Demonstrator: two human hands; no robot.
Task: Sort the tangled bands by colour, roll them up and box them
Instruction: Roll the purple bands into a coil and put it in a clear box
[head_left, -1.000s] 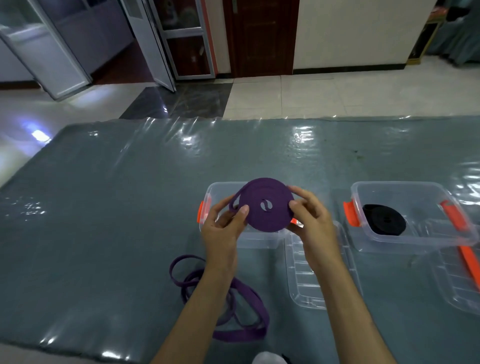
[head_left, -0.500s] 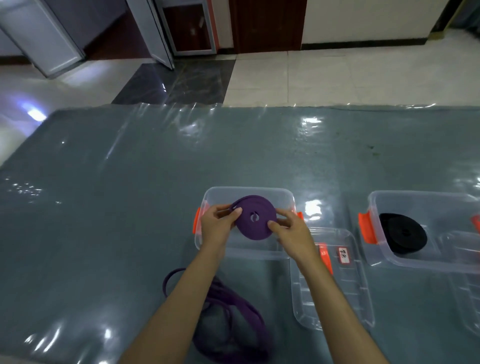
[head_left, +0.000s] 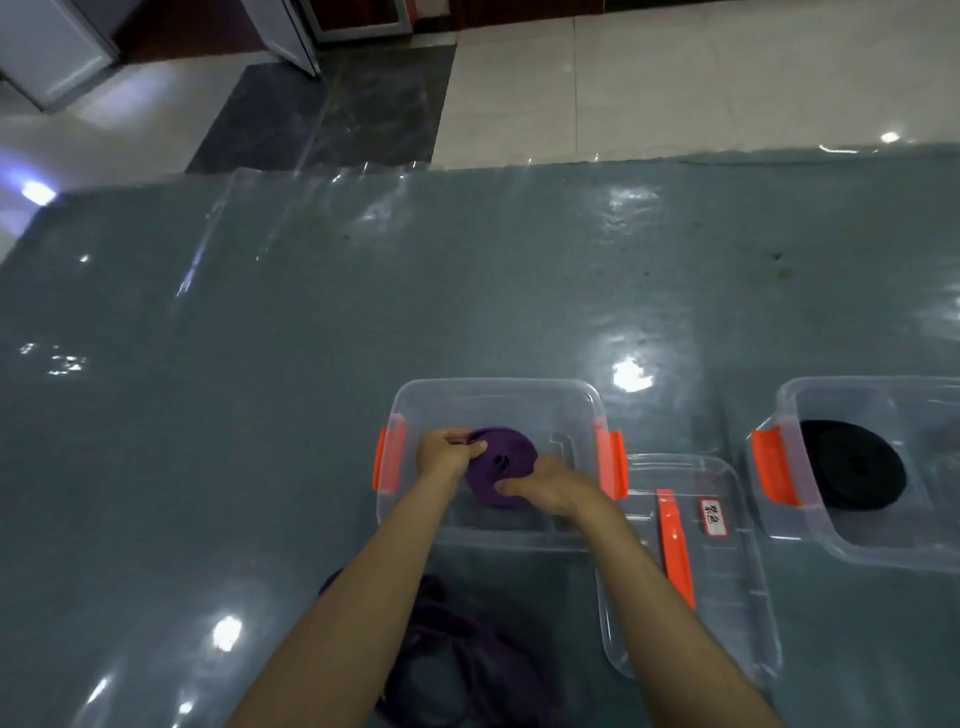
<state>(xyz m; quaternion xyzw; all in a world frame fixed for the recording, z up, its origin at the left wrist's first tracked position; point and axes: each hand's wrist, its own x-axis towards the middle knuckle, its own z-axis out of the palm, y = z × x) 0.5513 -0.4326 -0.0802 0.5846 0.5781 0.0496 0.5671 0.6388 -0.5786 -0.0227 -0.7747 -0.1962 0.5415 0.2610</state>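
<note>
Both hands grip purple rolled band, flat disc, inside clear box.

seen from above, two bare forearms reach forward over a grey-green desk covered in shiny clear film. both hands are inside a clear plastic box with orange latches. the left hand and right hand grip a rolled purple band from either side, fingers curled on it. a loose purple band lies tangled near the forearms. right of the box lies a clear lid with a white label. further right, a second clear box holds a rolled black band.
</note>
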